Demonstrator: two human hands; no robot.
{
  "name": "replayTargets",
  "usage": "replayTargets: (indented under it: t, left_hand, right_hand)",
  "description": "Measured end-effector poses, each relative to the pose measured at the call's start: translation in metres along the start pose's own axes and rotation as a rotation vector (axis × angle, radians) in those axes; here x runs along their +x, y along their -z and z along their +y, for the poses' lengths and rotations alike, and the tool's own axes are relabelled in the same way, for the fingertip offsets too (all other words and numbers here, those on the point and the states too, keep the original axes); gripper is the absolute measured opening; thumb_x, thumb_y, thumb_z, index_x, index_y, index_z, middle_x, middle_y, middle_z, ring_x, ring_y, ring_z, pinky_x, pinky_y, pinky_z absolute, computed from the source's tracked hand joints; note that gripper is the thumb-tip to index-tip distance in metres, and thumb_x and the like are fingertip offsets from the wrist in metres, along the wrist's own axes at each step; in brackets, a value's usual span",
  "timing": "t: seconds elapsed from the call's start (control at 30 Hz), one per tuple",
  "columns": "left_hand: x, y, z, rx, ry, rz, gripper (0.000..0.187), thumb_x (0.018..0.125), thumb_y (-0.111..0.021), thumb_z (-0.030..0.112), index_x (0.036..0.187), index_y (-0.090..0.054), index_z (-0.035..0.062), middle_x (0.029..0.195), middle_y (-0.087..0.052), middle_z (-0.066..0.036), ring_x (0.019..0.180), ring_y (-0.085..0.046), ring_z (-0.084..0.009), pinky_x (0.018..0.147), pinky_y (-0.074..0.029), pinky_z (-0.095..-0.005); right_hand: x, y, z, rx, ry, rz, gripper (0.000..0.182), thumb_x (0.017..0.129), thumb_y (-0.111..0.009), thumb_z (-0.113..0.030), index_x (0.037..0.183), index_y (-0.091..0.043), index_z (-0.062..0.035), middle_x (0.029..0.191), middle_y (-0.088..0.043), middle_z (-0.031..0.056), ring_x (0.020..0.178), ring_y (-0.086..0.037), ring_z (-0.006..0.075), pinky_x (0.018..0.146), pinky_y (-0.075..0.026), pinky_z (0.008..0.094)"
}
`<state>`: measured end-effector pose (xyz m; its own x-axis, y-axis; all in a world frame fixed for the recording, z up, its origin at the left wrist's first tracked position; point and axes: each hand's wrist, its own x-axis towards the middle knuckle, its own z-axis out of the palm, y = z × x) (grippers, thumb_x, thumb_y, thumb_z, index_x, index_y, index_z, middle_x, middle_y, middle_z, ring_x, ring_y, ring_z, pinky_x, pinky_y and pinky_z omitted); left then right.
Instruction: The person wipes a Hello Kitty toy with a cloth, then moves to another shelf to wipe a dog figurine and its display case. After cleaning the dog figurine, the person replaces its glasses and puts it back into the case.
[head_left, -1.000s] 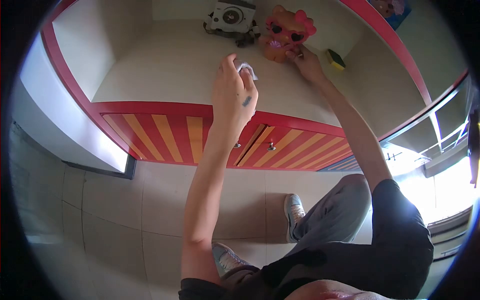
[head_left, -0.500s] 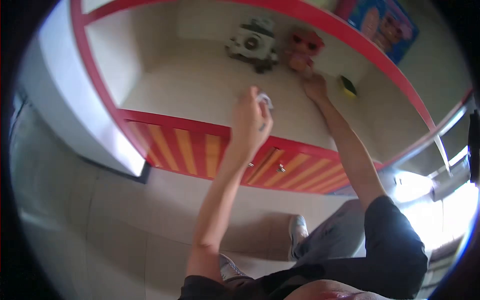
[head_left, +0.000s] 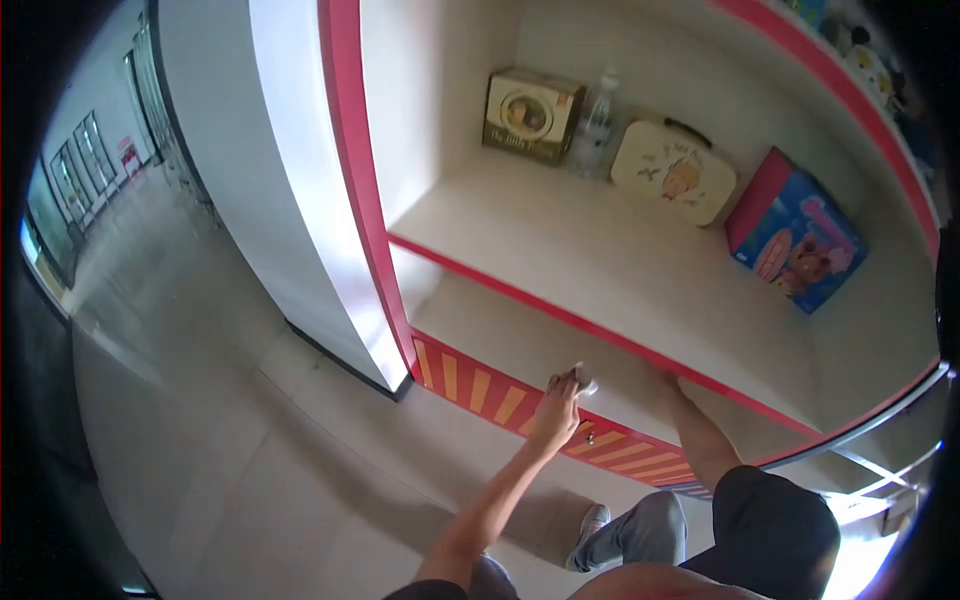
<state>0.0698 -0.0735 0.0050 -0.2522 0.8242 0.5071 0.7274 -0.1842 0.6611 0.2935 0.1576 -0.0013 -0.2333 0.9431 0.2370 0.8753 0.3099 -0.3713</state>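
Note:
In my left hand [head_left: 560, 405] is a crumpled white cloth [head_left: 586, 382], pinched in the fingers above the front edge of the lower shelf [head_left: 500, 325]. My right hand [head_left: 668, 378] reaches into that lower compartment. The red edge of the upper shelf [head_left: 560, 312] hides most of it, so its fingers and anything in them cannot be made out. On the upper shelf stand a boxed item with a round window [head_left: 525, 115], a clear plastic bottle [head_left: 592, 130], a cream case with a dark handle [head_left: 675, 172] and a blue and pink doll box [head_left: 798, 232].
A white pillar [head_left: 290, 180] stands left of the red-framed cabinet. Striped red and yellow doors [head_left: 480, 392] with a small knob lie below the lower shelf. A curved metal rail [head_left: 880, 418] runs at the right. Plush toys [head_left: 875, 70] show at the top right.
The view has swung up and left, bringing the upper shelf and its items into sight. The lower-shelf toys and sponge are now hidden. My left hand still holds the cloth.

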Motion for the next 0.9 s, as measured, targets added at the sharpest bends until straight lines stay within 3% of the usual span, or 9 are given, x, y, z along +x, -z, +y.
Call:
replayTargets:
  t: [0.13, 0.2, 0.37, 0.4, 0.43, 0.47, 0.53, 0.57, 0.9]
  left_hand:
    - [-0.046, 0.037, 0.028, -0.237, 0.266, -0.024, 0.03, 0.097, -0.056, 0.008, 0.126, -0.057, -0.0012, 0.129, -0.062, -0.024, 0.112, -0.063, -0.0439, 0.09, -0.055, -0.0474]
    - [-0.091, 0.057, 0.043, -0.383, 0.548, -0.021, 0.026, 0.098, -0.059, 0.015, 0.12, -0.06, 0.0024, 0.127, -0.064, -0.021, 0.103, -0.067, -0.0425, 0.083, -0.057, -0.0468]
    - [-0.246, 0.091, 0.063, -1.12, 1.4, 0.173, 0.03, 0.098, -0.065, 0.039, 0.113, -0.065, 0.0126, 0.119, -0.067, -0.004, 0.098, -0.067, -0.0265, 0.079, -0.057, -0.04]
    - [-0.27, 0.118, 0.091, -1.369, 1.581, 0.351, 0.032, 0.101, -0.062, 0.044, 0.114, -0.065, 0.0147, 0.115, -0.067, 0.0, 0.098, -0.065, -0.0222, 0.079, -0.057, -0.0387]
    - [-0.271, 0.148, 0.12, -1.434, 1.647, 0.535, 0.035, 0.104, -0.057, 0.037, 0.128, -0.063, 0.0122, 0.115, -0.069, -0.004, 0.103, -0.067, -0.0201, 0.086, -0.058, -0.0388]
    - [-0.288, 0.158, 0.124, -1.557, 1.484, 0.389, 0.037, 0.106, -0.054, 0.04, 0.129, -0.062, 0.0124, 0.116, -0.068, -0.004, 0.103, -0.067, -0.0197, 0.084, -0.059, -0.0388]
    - [-0.267, 0.203, 0.146, -1.399, 1.619, 0.068, 0.045, 0.105, -0.052, 0.044, 0.133, -0.057, 0.0099, 0.122, -0.066, -0.009, 0.11, -0.066, -0.0253, 0.087, -0.057, -0.046]
    - [-0.254, 0.226, 0.18, -1.364, 1.516, 0.143, 0.046, 0.106, -0.052, 0.04, 0.139, -0.052, 0.0092, 0.132, -0.061, -0.012, 0.12, -0.061, -0.0304, 0.095, -0.052, -0.0544]
    - [-0.265, 0.284, 0.261, -1.423, 1.816, 0.284, 0.046, 0.107, -0.035, 0.031, 0.144, -0.05, 0.0085, 0.14, -0.058, -0.014, 0.131, -0.054, -0.0349, 0.107, -0.046, -0.055]
  right_hand:
    - [-0.062, 0.015, 0.015, -0.187, -0.172, -0.507, 0.06, 0.095, -0.059, -0.022, 0.15, -0.041, -0.0072, 0.155, -0.037, 0.0235, 0.144, -0.037, 0.0408, 0.118, -0.035, 0.0504]
    - [-0.143, 0.048, -0.012, -0.112, -0.071, -0.211, 0.054, 0.09, -0.065, -0.026, 0.139, -0.052, -0.0058, 0.154, -0.038, 0.0236, 0.139, -0.041, 0.0431, 0.113, -0.04, 0.0516]
    - [-0.277, 0.121, -0.024, -0.2, -0.002, -0.968, 0.058, 0.086, -0.068, -0.038, 0.133, -0.06, -0.0044, 0.156, -0.036, 0.0266, 0.142, -0.038, 0.0438, 0.114, -0.039, 0.0523]
    - [-0.292, 0.159, -0.056, -0.242, 0.119, -1.103, 0.052, 0.084, -0.068, -0.034, 0.127, -0.064, -0.0029, 0.139, -0.055, 0.0298, 0.129, -0.053, 0.0432, 0.107, -0.046, 0.0527]
    - [-0.309, 0.173, -0.07, -0.255, 0.006, -1.261, 0.036, 0.083, -0.067, -0.03, 0.107, -0.073, -0.0032, 0.108, -0.071, 0.0264, 0.106, -0.067, 0.0407, 0.094, -0.053, 0.0543]
    - [-0.349, 0.164, -0.04, -0.167, 0.268, -1.18, 0.041, 0.091, -0.06, -0.037, 0.103, -0.072, 0.0001, 0.104, -0.072, 0.0258, 0.091, -0.07, 0.0377, 0.087, -0.054, 0.0532]
    - [-0.357, 0.187, -0.057, -0.116, 0.53, -1.582, 0.042, 0.093, -0.058, -0.036, 0.108, -0.071, 0.0007, 0.097, -0.073, 0.0238, 0.086, -0.069, 0.0377, 0.078, -0.052, 0.0529]
    - [-0.365, 0.202, -0.071, -0.096, 0.251, -1.691, 0.041, 0.094, -0.055, -0.037, 0.104, -0.072, -0.0006, 0.1, -0.073, 0.0228, 0.086, -0.068, 0.0371, 0.077, -0.052, 0.051]
    - [-0.279, 0.375, -0.205, 0.196, -0.05, -1.005, 0.039, 0.092, -0.057, -0.038, 0.11, -0.07, -0.0054, 0.105, -0.074, 0.0191, 0.1, -0.07, 0.0351, 0.089, -0.054, 0.0435]
